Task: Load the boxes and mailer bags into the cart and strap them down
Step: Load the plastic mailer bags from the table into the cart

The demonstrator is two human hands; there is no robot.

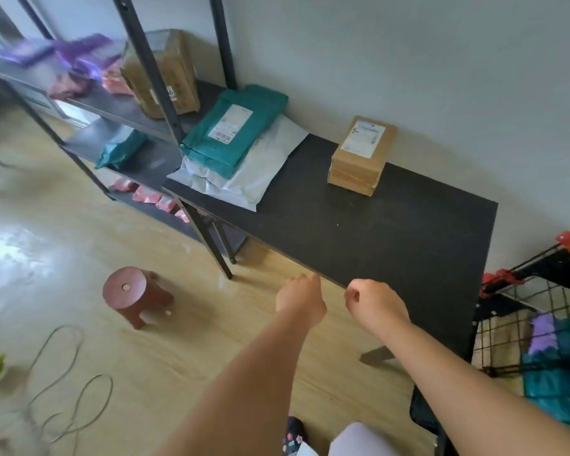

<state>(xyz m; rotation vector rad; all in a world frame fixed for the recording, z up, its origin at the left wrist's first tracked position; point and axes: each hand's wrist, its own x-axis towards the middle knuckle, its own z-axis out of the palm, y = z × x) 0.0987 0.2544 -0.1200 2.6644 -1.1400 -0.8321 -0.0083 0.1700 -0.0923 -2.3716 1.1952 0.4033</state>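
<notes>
Holding left hand (300,299) and right hand (374,302) curled and empty; judging cardboard boxes (356,166) stiff, probably light, taking best by opposite sides.

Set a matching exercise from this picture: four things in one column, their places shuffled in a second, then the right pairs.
Things
1. labelled teal mailer bag
2. cardboard boxes
3. stool
4. wire cart

Places
a. on the floor
b. beside the table's right end
c. on top of the white mailer bag
d. stacked on the black table, apart from the bags

Pairs: 1-c, 2-d, 3-a, 4-b
</notes>
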